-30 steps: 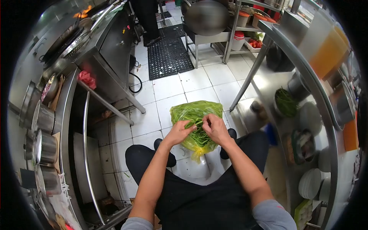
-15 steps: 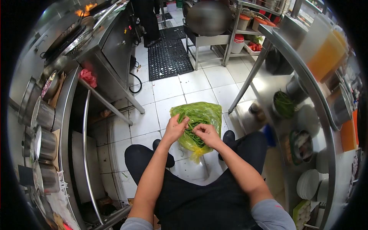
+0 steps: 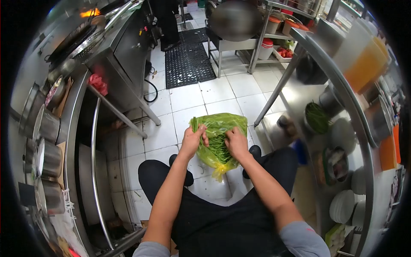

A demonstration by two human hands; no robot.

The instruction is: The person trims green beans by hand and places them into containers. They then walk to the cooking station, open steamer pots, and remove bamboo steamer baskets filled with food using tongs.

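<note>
A yellow-green plastic bag (image 3: pixel 220 120) lies open on the floor between my feet, its lower end gathered into a yellow twist. Thin green beans (image 3: pixel 217 147) fill its mouth. My left hand (image 3: pixel 193 140) is closed at the bag's left side, and a few bean stalks stick up past its fingers. Over the right part of the beans, my right hand (image 3: pixel 236 142) is curled closed with its fingertips turned down. Whatever it pinches is hidden behind the fingers.
A steel shelf unit (image 3: pixel 338 70) on the right carries containers, plates and a bowl of greens (image 3: pixel 316 118). Steel pots (image 3: pixel 50 157) line the left counter. Ahead lies a black rubber mat (image 3: pixel 188 64), with a person in dark trousers (image 3: pixel 165 23) beside it. A flame (image 3: pixel 90 13) burns at the stove.
My hands have moved apart. The left has shifted slightly left, with bean stalks now upright in it; the right has moved right and slightly up, its fingers more curled.
</note>
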